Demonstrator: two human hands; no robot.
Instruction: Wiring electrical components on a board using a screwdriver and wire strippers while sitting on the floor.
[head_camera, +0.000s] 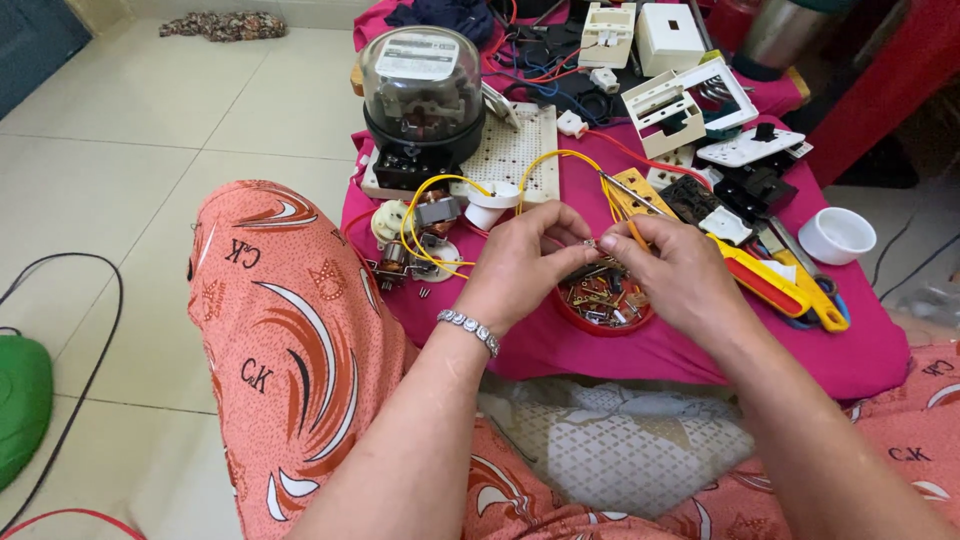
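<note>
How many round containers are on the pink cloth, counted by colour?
White cup: 2, one right of the yellow cutters, one near the yellow wire
Red dish: 1, under both hands
Total: 3

pink-clothed low table (700, 350) carries an electric meter (422, 95), red parts bowl (603, 305) (small), white cup (836, 234).

floor (150, 110): pale glossy tiles | low table (700, 350): magenta cloth | light: soft daylight
</note>
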